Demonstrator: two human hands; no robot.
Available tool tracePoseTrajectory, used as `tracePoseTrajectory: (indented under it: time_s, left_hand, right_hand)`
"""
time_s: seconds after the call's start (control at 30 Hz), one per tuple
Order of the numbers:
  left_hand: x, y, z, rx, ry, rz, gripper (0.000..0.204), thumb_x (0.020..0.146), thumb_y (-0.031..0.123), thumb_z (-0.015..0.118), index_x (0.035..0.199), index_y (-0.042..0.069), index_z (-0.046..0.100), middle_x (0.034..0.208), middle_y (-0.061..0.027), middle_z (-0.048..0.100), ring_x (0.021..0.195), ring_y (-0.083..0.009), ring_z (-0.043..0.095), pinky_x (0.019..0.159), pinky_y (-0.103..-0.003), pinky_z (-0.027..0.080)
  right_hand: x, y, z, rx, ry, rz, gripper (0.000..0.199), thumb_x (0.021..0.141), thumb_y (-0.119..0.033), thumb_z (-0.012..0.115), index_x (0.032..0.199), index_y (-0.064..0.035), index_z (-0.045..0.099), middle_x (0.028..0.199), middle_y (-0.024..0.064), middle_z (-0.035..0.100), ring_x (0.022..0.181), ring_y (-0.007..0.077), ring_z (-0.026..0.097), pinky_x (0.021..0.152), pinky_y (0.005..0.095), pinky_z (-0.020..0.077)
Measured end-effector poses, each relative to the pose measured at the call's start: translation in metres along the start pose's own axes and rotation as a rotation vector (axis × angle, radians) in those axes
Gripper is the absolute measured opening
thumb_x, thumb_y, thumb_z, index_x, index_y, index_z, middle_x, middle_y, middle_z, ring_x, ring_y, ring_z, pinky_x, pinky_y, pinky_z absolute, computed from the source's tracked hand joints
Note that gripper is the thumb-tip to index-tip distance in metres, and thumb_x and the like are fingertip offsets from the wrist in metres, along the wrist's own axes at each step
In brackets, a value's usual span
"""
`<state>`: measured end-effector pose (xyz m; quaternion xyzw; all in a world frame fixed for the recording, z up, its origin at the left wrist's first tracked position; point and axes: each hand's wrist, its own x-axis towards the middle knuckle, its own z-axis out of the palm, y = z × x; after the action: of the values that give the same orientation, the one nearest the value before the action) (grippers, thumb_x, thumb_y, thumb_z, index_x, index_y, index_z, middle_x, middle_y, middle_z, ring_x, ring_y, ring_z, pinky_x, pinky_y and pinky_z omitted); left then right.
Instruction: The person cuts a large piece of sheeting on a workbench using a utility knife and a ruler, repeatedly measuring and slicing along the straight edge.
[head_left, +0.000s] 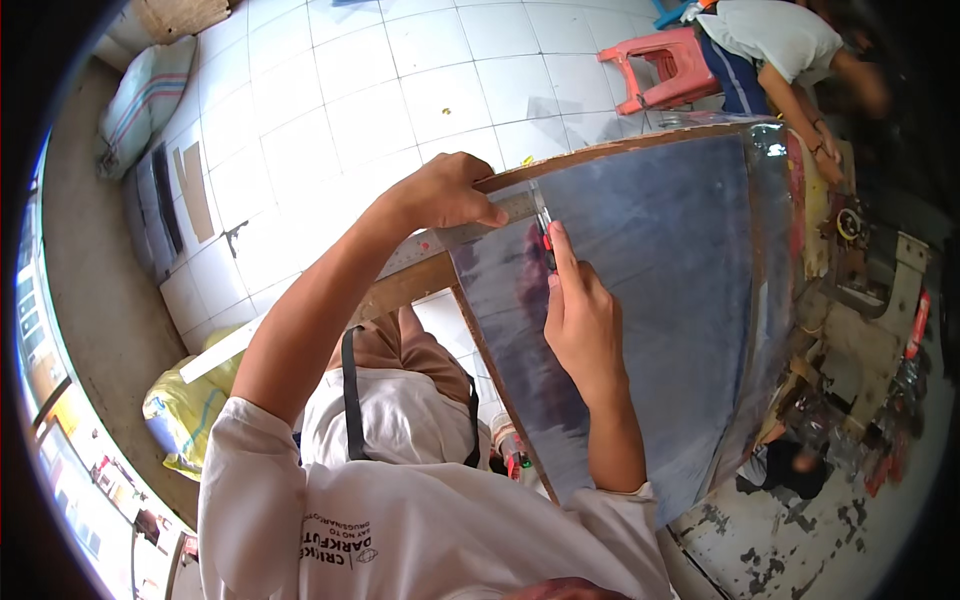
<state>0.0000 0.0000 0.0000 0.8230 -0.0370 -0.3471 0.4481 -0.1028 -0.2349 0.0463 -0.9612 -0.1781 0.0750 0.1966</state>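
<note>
A large dark blue-grey glossy sheet [660, 290] lies on a wooden board with brown edges. My left hand [445, 190] presses a long metal straightedge [420, 250] flat along the sheet's near-left edge. My right hand [580, 310] is shut on a small cutter with a red body [545, 232], its tip touching the sheet right beside the straightedge. Both forearms reach in from the lower left, in white sleeves.
Another person in a white shirt [780, 40] bends over the sheet's far right corner. A red plastic stool [665, 65] stands on the white tiled floor [340, 90]. Tools and clutter [860, 280] crowd the right side. A yellow sack [185, 410] lies at lower left.
</note>
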Motion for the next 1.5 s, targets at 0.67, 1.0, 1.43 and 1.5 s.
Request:
tracePoseTrajectory:
  time_s: [0.67, 1.0, 1.43, 1.5]
  left_hand:
    - [0.005, 0.011, 0.0, 0.008, -0.029, -0.107, 0.037, 0.073, 0.029, 0.08, 0.089, -0.003, 0.07, 0.072, -0.0139, 0.065, 0.068, -0.0238, 0.059, 0.066, -0.041, 0.046]
    - [0.006, 0.003, 0.005, -0.024, -0.002, -0.083, 0.034, 0.073, 0.027, 0.081, 0.087, -0.002, 0.07, 0.068, -0.0101, 0.062, 0.065, -0.021, 0.056, 0.062, -0.04, 0.043]
    - [0.003, 0.003, 0.005, -0.047, 0.003, -0.09, 0.041, 0.072, 0.029, 0.082, 0.097, -0.002, 0.071, 0.073, -0.0087, 0.064, 0.068, -0.0187, 0.056, 0.064, -0.037, 0.042]
    - [0.003, 0.003, 0.005, -0.055, 0.005, -0.092, 0.042, 0.072, 0.029, 0.082, 0.098, -0.002, 0.072, 0.073, -0.0089, 0.064, 0.068, -0.019, 0.056, 0.064, -0.037, 0.042]
  right_hand:
    - [-0.001, 0.01, 0.009, 0.069, 0.008, -0.013, 0.071, 0.09, 0.001, 0.062, 0.157, -0.0122, 0.042, 0.084, 0.0111, 0.053, 0.057, 0.0239, 0.06, 0.048, 0.035, 0.0531]
    - [0.0, 0.018, 0.006, -0.042, -0.033, -0.033, 0.071, 0.089, -0.002, 0.064, 0.156, -0.0175, 0.046, 0.08, 0.0075, 0.048, 0.054, 0.0207, 0.057, 0.045, 0.0352, 0.0516]
    - [0.003, 0.021, 0.006, -0.105, -0.007, -0.119, 0.066, 0.086, 0.001, 0.066, 0.15, -0.0112, 0.055, 0.073, 0.0068, 0.051, 0.054, 0.022, 0.057, 0.048, 0.0354, 0.0485]
    - [0.003, 0.022, 0.007, -0.085, 0.012, -0.12, 0.066, 0.086, 0.001, 0.066, 0.15, -0.0104, 0.055, 0.073, 0.007, 0.051, 0.054, 0.0216, 0.057, 0.048, 0.035, 0.0483]
